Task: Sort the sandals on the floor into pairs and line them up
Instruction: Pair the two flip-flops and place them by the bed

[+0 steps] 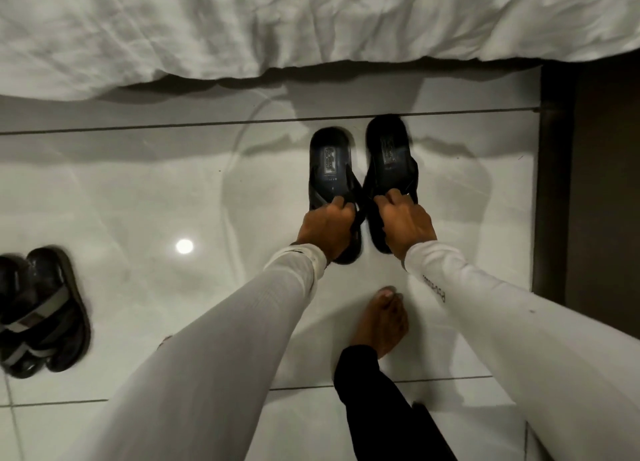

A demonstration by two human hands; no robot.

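Note:
Two black sandals with crossed straps sit side by side on the glossy white tile floor, heels toward the bed. My left hand grips the straps of the left black sandal. The straps of the right black sandal are held by my right hand. Both sandals are close together and nearly parallel. At the far left edge lies a second pair, black sandals with grey straps, one overlapping the other.
A bed with rumpled white sheets hangs over the floor at the top. A dark wooden panel runs down the right side. My bare foot and a black trouser leg stand just behind my hands.

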